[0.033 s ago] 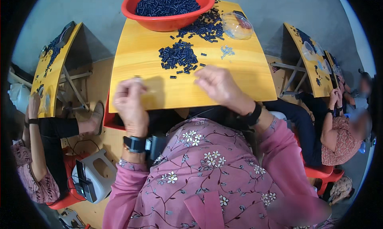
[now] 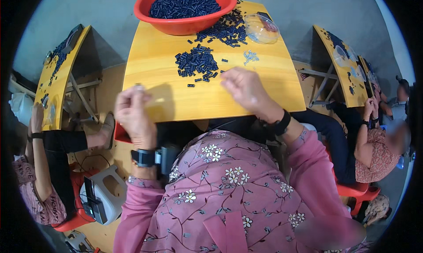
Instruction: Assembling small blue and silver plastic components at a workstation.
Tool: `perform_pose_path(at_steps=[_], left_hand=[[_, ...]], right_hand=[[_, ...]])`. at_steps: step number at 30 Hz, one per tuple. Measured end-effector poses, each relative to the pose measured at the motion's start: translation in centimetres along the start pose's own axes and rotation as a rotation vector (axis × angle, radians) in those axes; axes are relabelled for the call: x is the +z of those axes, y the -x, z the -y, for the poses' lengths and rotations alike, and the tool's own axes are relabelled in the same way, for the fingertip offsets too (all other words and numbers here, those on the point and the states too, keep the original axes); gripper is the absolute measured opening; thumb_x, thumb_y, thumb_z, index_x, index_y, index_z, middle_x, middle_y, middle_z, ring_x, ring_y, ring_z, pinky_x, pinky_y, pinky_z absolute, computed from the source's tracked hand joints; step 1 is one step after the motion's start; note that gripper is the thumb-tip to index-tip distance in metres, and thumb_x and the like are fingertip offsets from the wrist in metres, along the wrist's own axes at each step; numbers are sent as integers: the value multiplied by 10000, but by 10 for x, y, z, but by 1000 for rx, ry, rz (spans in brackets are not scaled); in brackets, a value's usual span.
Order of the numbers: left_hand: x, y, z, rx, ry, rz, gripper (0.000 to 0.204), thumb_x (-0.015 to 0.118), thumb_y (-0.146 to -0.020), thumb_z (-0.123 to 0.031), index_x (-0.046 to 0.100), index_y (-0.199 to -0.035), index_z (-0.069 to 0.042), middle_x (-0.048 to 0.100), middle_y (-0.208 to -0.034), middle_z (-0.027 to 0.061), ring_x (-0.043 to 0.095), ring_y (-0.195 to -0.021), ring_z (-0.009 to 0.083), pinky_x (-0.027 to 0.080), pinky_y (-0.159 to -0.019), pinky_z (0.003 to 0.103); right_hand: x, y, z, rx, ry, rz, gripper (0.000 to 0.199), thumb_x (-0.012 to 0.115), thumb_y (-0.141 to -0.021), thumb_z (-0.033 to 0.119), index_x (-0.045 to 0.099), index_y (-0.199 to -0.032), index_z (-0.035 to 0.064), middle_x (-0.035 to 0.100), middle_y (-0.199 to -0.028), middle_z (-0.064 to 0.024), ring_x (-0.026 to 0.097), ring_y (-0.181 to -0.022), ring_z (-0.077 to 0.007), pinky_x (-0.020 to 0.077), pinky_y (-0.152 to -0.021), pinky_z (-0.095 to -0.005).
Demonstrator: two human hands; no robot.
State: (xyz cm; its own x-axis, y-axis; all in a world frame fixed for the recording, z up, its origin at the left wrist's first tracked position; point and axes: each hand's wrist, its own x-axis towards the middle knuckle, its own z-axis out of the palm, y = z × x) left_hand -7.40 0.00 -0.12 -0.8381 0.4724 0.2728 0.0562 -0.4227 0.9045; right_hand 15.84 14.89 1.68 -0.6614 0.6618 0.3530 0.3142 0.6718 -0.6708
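Left hand [image 2: 134, 112] at centre left of the frame, raised over the near left edge of the yellow desk [image 2: 176, 94], fingers curled narrow and pinched together at the tips around something too small to make out. Right hand [image 2: 246, 89] right of centre, lying low over the desk, fingers bent and narrow, fingertips reaching toward the loose black pieces [image 2: 196, 63] just left of it; whether anything sits between those fingers, cannot tell. Black pieces heaped in a small pile in the upper middle of the desk, a few strays scattered around its lower edge, near the right fingertips. Second spread of black pieces [image 2: 224, 30] further up, touching the rim of the red bowl [image 2: 145, 13] at the top centre of the frame, itself filled with the same dark pieces. Clear plastic tub [image 2: 262, 28] at the upper right of the desk, beside the second spread. Small pale metal bits [image 2: 250, 57] just below the tub, apart from the pile. Dark watch [image 2: 143, 157] on the left wrist, black band [image 2: 282, 123] on the right wrist, pink floral sleeves filling the lower frame. Other yellow desks at far left and far right of the frame, dark pieces on them too, with other people seated at them. White stool [image 2: 103, 195] at lower left on the floor.
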Motion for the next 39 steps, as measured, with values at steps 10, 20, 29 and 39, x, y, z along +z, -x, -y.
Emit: perform_pose_path(at_steps=[10,20,29,39], left_hand=[[-104,-61,35,-142,-174,-367,186,702,-844,-2,608,-1003,-24,589,-826,-5,511,-634,70,431,-574,204],[-40,-34,-5,189,-317,-183,232,651,-891,-31,631,-1120,1,656,-949,32,601,-851,121,500,-820,257],[50,43,-29,-109,-35,539,174,699,-858,4,687,-1030,31,612,-950,25,582,-854,93,474,-764,220],[40,47,-21,-340,-133,668,66,671,-891,-24,619,-898,17,644,-791,48,612,-692,108,512,-666,236]], right_hand=[[1,-26,-26,-6,243,91,127,609,-840,82,675,-905,-6,608,-900,-188,612,-876,-390,491,-786,-478],[-8,-10,4,263,-472,66,109,629,-902,37,651,-977,-40,652,-833,-77,659,-719,-144,538,-598,-276],[11,6,36,305,-939,200,117,623,-933,53,647,-1022,-20,668,-795,-66,661,-662,-117,543,-552,-239],[16,14,40,427,-748,352,138,638,-928,67,630,-1011,-43,653,-830,-67,639,-658,-102,523,-574,-222]])
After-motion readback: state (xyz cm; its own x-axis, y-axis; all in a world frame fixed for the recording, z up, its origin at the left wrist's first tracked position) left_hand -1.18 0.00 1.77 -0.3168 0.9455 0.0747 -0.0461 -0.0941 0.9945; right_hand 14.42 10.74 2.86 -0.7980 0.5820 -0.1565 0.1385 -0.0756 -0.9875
